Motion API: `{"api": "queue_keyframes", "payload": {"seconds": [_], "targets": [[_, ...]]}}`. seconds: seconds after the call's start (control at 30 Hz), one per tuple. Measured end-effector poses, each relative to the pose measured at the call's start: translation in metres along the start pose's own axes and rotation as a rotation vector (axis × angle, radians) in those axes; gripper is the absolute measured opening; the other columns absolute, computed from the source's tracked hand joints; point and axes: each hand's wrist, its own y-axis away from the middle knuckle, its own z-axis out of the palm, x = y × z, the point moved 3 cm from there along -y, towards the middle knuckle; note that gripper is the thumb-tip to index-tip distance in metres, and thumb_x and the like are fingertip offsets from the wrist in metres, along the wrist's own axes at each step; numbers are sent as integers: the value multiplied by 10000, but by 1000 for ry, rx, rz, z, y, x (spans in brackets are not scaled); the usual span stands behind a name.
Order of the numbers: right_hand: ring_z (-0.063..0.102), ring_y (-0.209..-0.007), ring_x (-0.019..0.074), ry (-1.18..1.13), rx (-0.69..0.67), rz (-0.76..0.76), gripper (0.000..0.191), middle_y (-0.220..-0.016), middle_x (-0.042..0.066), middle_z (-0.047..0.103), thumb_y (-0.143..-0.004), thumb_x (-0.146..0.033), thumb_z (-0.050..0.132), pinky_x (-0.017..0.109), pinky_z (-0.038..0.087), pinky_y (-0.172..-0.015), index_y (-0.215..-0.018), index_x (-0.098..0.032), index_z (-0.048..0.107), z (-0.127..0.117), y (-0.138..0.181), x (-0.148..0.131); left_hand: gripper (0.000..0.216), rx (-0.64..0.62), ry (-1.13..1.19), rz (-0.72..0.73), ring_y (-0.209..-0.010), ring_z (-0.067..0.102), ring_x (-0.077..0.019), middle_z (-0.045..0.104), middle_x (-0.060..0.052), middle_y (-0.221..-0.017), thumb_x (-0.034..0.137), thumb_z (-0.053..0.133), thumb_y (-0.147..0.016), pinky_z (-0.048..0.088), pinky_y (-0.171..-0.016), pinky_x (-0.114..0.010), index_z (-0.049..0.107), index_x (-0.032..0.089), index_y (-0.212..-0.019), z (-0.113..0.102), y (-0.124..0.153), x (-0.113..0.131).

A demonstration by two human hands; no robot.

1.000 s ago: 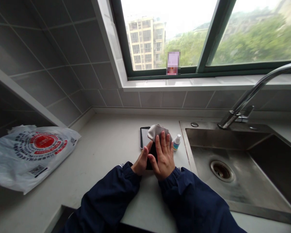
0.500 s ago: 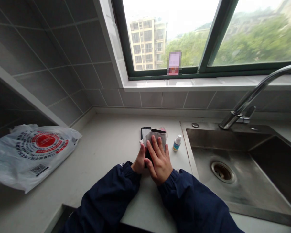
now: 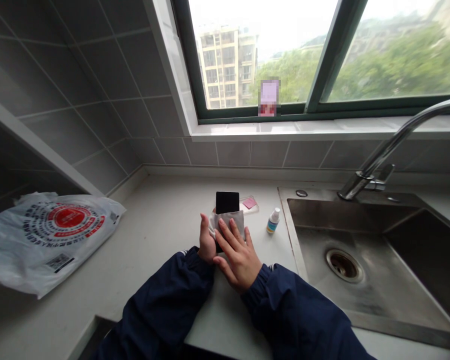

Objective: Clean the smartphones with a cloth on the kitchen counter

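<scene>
My left hand (image 3: 206, 242) grips a black phone (image 3: 227, 202) by its left edge and holds it lifted over the counter, screen toward me. My right hand (image 3: 238, 252) lies with fingers stretched flat on a grey cloth (image 3: 230, 223) and presses it against the lower half of the screen. Behind the phone a clear phone case with a pink card (image 3: 249, 203) lies on the counter. A small white dropper bottle (image 3: 273, 221) stands just right of my hands.
A steel sink (image 3: 363, 260) with a curved tap (image 3: 390, 145) fills the right side. A white plastic bag with red print (image 3: 48, 235) lies at the far left under a shelf. Grey tiled wall and a window ledge (image 3: 303, 129) run behind the pale counter (image 3: 161, 225).
The phone has been lifted off the counter and tilted up toward me. The cloth has slid down the screen under my right hand, baring the upper half and uncovering the clear case behind.
</scene>
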Motion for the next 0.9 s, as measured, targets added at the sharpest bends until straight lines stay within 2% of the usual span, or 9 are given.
{"api": "queue_keyframes", "payload": {"seconds": [0.17, 0.43, 0.57, 0.67, 0.77, 0.9], "targets": [[144, -1511, 311, -4, -2, -43, 535, -1608, 78, 250, -985, -352, 432, 637, 126, -1171, -1495, -193, 399, -1, 0, -2, 716, -78, -29, 40, -1200, 606, -350, 658, -154, -1269, 736, 381, -874, 425, -1048, -556, 547, 212, -1333, 12, 2, 11], [206, -1500, 277, -39, 26, -91, 448, -1568, 77, 357, -975, -293, 459, 589, 67, -1195, -1411, -203, 509, -2, 2, -3, 802, 18, -26, 3, -1023, 677, -364, 612, -200, -1311, 779, 375, -836, 481, -934, -594, 505, 198, -1374, 11, 1, 23], [224, -1495, 277, -65, 66, -110, 435, -1549, 86, 396, -967, -276, 469, 583, 51, -1199, -1391, -198, 528, -2, 2, -3, 798, 14, -23, 26, -1032, 671, -358, 604, -204, -1320, 776, 382, -836, 504, -914, -566, 527, 185, -1352, 7, -1, 27], [228, -1493, 282, -65, 64, -110, 436, -1545, 90, 403, -969, -276, 472, 589, 53, -1198, -1394, -194, 524, -1, 2, -3, 790, 27, -17, 24, -1022, 673, -349, 607, -194, -1317, 774, 386, -836, 518, -896, -549, 525, 194, -1353, 3, -3, 27], [224, -1494, 289, -57, 39, -102, 444, -1551, 89, 391, -972, -291, 472, 596, 63, -1196, -1403, -194, 515, 0, 3, -4, 789, 14, -14, 12, -927, 692, -321, 591, -182, -1345, 784, 385, -828, 531, -857, -555, 508, 224, -1369, 1, -3, 26], [190, -1500, 312, -38, -19, -84, 487, -1586, 83, 311, -979, -330, 472, 623, 88, -1187, -1444, -186, 468, 3, 3, -5, 778, -1, -14, -2, -894, 693, -325, 568, -181, -1371, 783, 384, -827, 531, -817, -584, 492, 253, -1385, 0, -3, 25]]}}
